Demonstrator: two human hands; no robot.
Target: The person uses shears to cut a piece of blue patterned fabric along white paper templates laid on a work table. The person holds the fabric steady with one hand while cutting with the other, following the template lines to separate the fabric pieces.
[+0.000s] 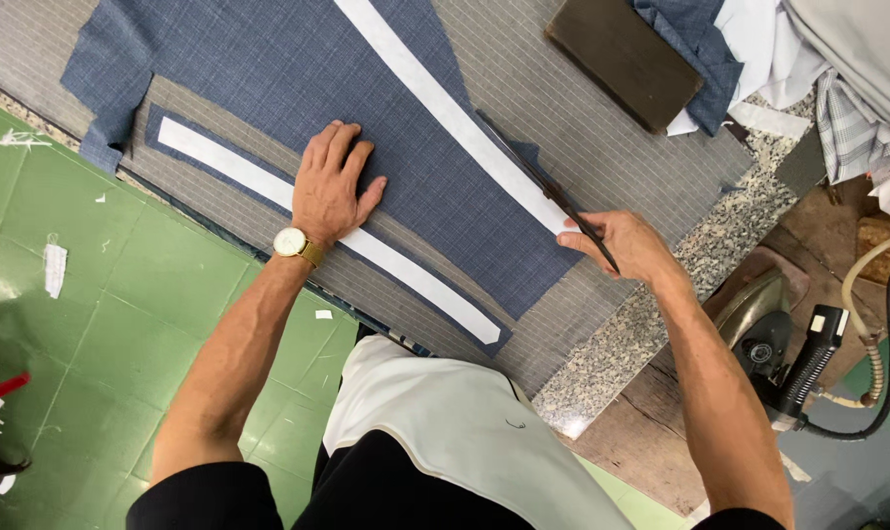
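Blue fabric (298, 69) under flat left hand (332, 186), right hand (627, 245) pinching dark ruler (543, 186)

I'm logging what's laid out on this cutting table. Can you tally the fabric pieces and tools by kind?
White strips: 2
Blue fabric panels: 2
Dark ruler, in the right hand: 1
Dark flat block: 1
Steam iron: 1
Total: 7
The left hand lies flat on the cloth.

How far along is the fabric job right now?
Looks done: a white strip lies on the small blue piece, another on the large blue cloth. In hand: left hand presses flat; right hand holds a thin dark tool. The iron sits aside.
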